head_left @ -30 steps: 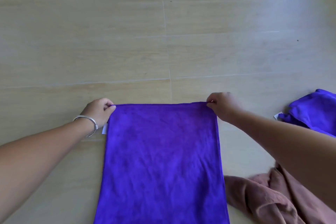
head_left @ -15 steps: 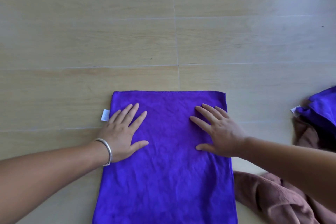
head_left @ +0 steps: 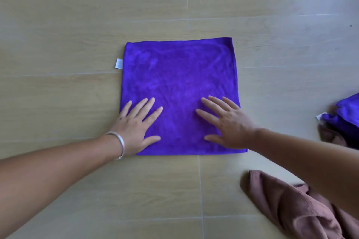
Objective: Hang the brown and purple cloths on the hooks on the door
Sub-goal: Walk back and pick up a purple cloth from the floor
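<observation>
From the head view, a square purple microfibre cloth (head_left: 178, 83) was seen spread flat on the pale wood-grain tiled floor (head_left: 77, 25); a small white label (head_left: 118, 63) was seen projecting from its left edge; the left hand (head_left: 136, 128), with a silver bangle (head_left: 119, 144) worn at the wrist, was laid flat with fingers straight and spread on the cloth's near left part; the right hand (head_left: 227, 122) was likewise laid flat with fingers spread on the near right part; a crumpled brown cloth (head_left: 287, 205) was seen on the floor near the lower right; a second purple cloth (head_left: 345, 114) was seen bunched at the right edge, well apart from the flat one
</observation>
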A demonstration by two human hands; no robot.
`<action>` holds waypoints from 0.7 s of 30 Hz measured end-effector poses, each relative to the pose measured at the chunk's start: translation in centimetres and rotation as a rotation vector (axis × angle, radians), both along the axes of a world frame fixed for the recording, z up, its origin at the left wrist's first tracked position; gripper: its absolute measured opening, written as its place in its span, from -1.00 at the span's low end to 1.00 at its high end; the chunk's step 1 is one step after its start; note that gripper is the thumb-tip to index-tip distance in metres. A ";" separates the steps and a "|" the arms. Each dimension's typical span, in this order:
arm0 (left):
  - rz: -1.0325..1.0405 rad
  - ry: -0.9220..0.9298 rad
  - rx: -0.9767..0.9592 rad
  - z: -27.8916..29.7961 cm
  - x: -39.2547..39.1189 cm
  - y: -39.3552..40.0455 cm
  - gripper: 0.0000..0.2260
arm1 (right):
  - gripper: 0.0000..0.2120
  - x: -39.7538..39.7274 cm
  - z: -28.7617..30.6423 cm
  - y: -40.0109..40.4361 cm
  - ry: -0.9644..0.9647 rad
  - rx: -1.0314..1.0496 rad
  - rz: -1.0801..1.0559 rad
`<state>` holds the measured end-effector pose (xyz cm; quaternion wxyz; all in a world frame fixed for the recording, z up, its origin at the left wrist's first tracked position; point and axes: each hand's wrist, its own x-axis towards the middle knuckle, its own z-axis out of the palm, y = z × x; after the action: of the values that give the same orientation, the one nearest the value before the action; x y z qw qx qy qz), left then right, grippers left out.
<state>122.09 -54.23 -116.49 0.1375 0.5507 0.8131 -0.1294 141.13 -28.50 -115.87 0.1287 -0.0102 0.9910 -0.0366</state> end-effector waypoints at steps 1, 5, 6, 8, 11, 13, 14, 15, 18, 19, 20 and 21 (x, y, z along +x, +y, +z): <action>-0.028 -0.015 0.009 -0.2 0.3 -1.6 -0.29 | -0.28 1.5 -0.6 -0.2 0.000 -0.012 0.027; -0.106 0.009 0.030 0.1 0.7 -6.0 -0.33 | -0.30 5.2 -1.9 0.2 -0.005 -0.064 0.050; -0.115 0.014 0.031 0.2 0.8 -6.3 -0.33 | -0.30 5.3 -1.9 0.5 -0.006 -0.068 0.059; -0.140 0.025 0.060 0.3 0.6 -6.3 -0.36 | -0.29 5.0 -1.7 0.7 0.008 -0.068 0.067; -0.241 -0.008 0.193 0.4 0.1 -6.5 -0.46 | -0.32 5.1 -1.6 0.4 0.125 -0.161 0.135; -0.329 -0.078 0.325 0.5 -0.2 -7.1 -0.64 | -0.46 5.6 -1.8 0.2 0.221 -0.249 0.245; -0.346 -0.119 0.372 0.6 -0.2 -7.4 -0.72 | -0.54 5.8 -1.9 0.1 0.249 -0.278 0.280; -0.350 -0.148 0.393 0.7 -0.2 -7.6 -0.77 | -0.61 6.0 -1.9 0.0 0.265 -0.294 0.294; -0.354 -0.166 0.392 1.2 -0.2 -7.7 -0.80 | -0.74 6.0 -1.8 -0.2 0.301 -0.278 0.288; -0.358 -0.167 0.393 1.3 -0.2 -7.5 -0.81 | -0.78 5.9 -1.6 -0.3 0.314 -0.265 0.288; -0.367 -0.169 0.393 1.6 -0.3 -7.2 -0.82 | -0.81 5.8 -1.3 -0.5 0.324 -0.255 0.284; -0.376 -0.167 0.382 1.9 -0.3 -7.0 -0.83 | -0.82 5.7 -0.8 -0.7 0.329 -0.243 0.274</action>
<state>121.78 -61.19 -114.57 0.0714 0.7167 0.6920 0.0491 146.82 -29.16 -116.71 -0.0327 -0.1660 0.9762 -0.1358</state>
